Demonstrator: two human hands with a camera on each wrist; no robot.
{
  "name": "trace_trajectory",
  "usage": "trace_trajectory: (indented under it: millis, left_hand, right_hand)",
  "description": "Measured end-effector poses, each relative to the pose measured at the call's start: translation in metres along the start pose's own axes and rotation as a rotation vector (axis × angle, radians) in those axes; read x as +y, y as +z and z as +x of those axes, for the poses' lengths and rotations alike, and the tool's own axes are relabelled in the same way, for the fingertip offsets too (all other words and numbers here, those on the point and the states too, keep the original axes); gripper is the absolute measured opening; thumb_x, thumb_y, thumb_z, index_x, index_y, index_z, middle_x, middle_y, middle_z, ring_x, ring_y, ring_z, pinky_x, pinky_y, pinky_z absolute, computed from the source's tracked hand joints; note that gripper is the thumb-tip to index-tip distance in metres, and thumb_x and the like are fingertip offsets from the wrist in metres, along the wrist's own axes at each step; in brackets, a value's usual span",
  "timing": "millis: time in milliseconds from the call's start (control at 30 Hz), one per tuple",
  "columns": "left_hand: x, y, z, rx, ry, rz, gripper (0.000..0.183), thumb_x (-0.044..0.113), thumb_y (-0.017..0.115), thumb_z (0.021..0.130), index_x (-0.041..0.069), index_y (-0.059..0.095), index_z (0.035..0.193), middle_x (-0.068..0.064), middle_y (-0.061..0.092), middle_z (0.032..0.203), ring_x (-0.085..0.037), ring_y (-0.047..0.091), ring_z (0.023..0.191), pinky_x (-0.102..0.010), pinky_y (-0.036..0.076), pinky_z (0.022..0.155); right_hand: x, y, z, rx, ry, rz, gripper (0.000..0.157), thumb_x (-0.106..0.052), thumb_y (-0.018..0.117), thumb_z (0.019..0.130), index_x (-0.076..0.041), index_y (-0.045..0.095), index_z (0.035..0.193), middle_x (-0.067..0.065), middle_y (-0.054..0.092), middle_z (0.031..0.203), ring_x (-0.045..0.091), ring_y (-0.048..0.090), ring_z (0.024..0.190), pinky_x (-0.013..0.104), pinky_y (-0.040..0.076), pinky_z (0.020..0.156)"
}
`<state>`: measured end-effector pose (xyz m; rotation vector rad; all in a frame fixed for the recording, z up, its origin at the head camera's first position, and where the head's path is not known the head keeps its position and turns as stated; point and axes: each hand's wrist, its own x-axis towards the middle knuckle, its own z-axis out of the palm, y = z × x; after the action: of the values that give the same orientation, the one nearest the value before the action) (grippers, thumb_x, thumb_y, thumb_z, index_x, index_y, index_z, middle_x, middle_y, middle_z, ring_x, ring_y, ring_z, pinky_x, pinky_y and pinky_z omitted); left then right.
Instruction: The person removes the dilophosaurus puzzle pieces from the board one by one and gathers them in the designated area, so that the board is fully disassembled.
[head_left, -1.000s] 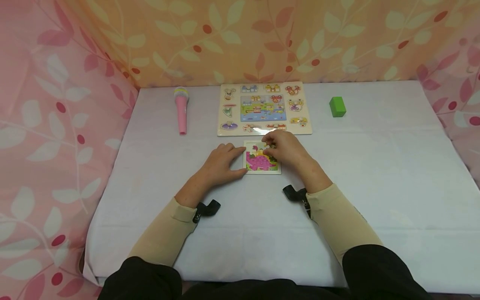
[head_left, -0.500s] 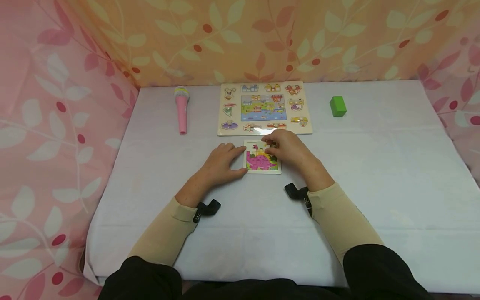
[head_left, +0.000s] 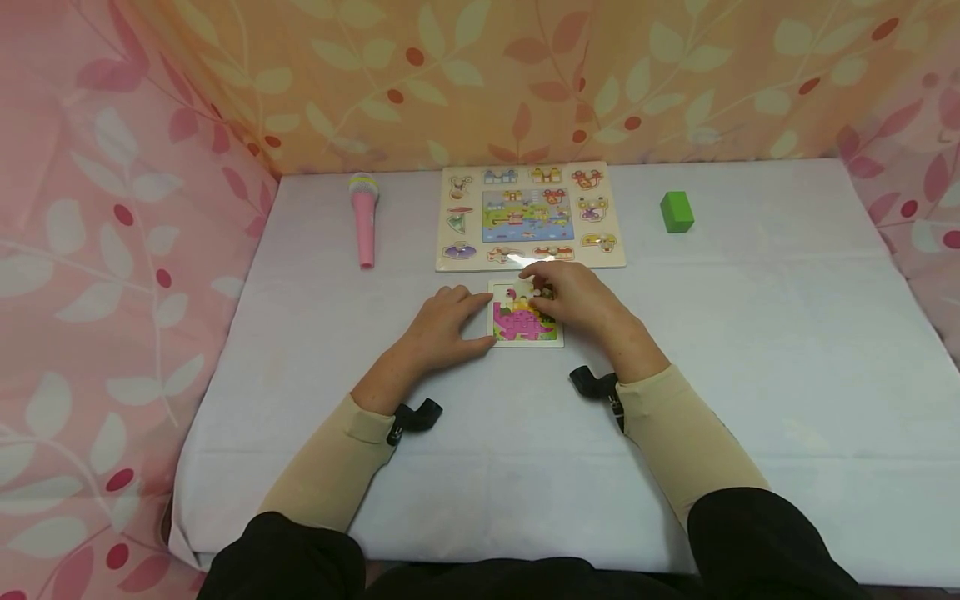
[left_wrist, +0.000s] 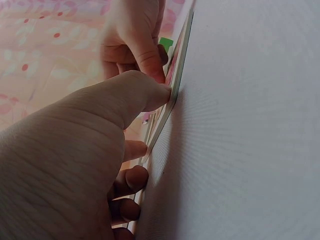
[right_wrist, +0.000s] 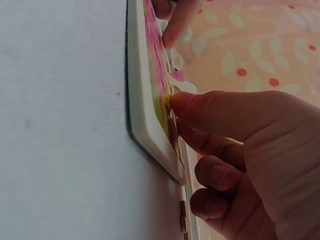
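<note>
A small square jigsaw puzzle (head_left: pixel 522 327) with a pink dinosaur lies flat on the white table in the head view. My left hand (head_left: pixel 444 329) rests at its left edge, thumb at the lower corner and index finger at the upper one, fingers extended. Over the puzzle's upper right, my right hand (head_left: pixel 577 300) pinches a puzzle piece (right_wrist: pixel 178 76) between thumb and fingers. That piece stands tilted up out of the picture in the right wrist view. My right fingers hide the puzzle's upper right corner. From the left wrist view, my left thumb (left_wrist: pixel 150 95) touches the frame's edge.
Just behind the small puzzle lies a larger wooden peg puzzle board (head_left: pixel 457 265). A pink toy microphone (head_left: pixel 363 225) is at the back left, a green block (head_left: pixel 677 212) at the back right. Patterned curtains (head_left: pixel 480 83) border the table.
My right fingers have shifted slightly at the puzzle's upper part, and the pinched piece now shows tilted up. My left hand has stayed put.
</note>
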<state>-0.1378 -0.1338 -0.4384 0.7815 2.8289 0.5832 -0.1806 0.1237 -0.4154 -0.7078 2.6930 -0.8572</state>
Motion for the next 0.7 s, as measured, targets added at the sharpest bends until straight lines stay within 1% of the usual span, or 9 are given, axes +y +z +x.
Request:
trace_trajectory:
  millis: [100,233,367,433,533,600,700]
  left_hand:
    - [0.000,0.000,0.000,0.001,0.000,0.003,0.073,0.051,0.071,0.090,0.014,0.054,0.150,-0.003,0.057,0.116,-0.021,0.047,0.105,-0.037,0.042,0.088]
    - [0.002,-0.001,0.000,0.000,0.001,0.005,0.073,0.050,0.071,0.090,0.013,0.054,0.150,-0.003,0.057,0.115,-0.021,0.047,0.104,-0.037,0.042,0.087]
    - [0.003,-0.002,-0.001,-0.004,-0.002,0.006,0.073,0.050,0.071,0.090,0.013,0.054,0.150,-0.003,0.057,0.114,-0.021,0.047,0.103,-0.037,0.042,0.086]
    - [0.003,-0.002,-0.001,-0.006,-0.003,0.009,0.073,0.050,0.071,0.090,0.013,0.053,0.150,-0.003,0.057,0.115,-0.021,0.047,0.104,-0.037,0.042,0.087]
    - [0.004,-0.003,-0.001,-0.006,-0.004,0.009,0.073,0.050,0.071,0.090,0.013,0.053,0.150,-0.003,0.057,0.115,-0.021,0.047,0.104,-0.037,0.042,0.087]
    - [0.004,-0.003,-0.001,-0.005,-0.004,0.009,0.072,0.050,0.071,0.090,0.013,0.054,0.150,-0.003,0.057,0.115,-0.021,0.047,0.104,-0.037,0.042,0.087]
    - [0.003,-0.002,-0.001,-0.004,-0.005,0.009,0.072,0.050,0.071,0.090,0.013,0.054,0.150,-0.003,0.057,0.115,-0.021,0.047,0.103,-0.037,0.042,0.087]
  right_hand:
    - [0.000,0.001,0.000,-0.005,0.008,0.006,0.038,-0.017,0.075,0.093,-0.011,0.068,0.131,0.007,0.069,0.112,0.024,0.061,0.105,0.045,0.045,0.100]
    - [0.001,0.000,0.000,-0.010,-0.002,-0.014,0.038,-0.019,0.076,0.093,-0.009,0.071,0.130,0.007,0.070,0.118,0.024,0.060,0.111,0.045,0.043,0.103]
    - [-0.001,-0.002,0.000,-0.005,-0.016,-0.006,0.038,-0.019,0.075,0.093,-0.008,0.071,0.130,0.008,0.069,0.120,0.025,0.059,0.110,0.044,0.043,0.103]
    - [-0.003,-0.004,-0.002,0.003,-0.016,0.023,0.038,-0.018,0.075,0.093,-0.009,0.071,0.129,0.007,0.069,0.118,0.025,0.058,0.103,0.043,0.045,0.097]
    - [-0.007,-0.012,-0.006,0.018,-0.014,0.097,0.037,-0.016,0.075,0.092,-0.010,0.071,0.129,0.005,0.067,0.115,0.024,0.055,0.092,0.040,0.047,0.085]
    - [-0.010,-0.018,-0.010,0.031,-0.027,0.141,0.036,-0.016,0.075,0.092,-0.011,0.071,0.128,0.004,0.066,0.112,0.024,0.052,0.085,0.039,0.045,0.075]
    - [-0.014,-0.028,-0.017,0.059,-0.071,0.187,0.034,-0.016,0.077,0.092,-0.012,0.071,0.126,0.003,0.064,0.109,0.023,0.049,0.081,0.035,0.042,0.070]
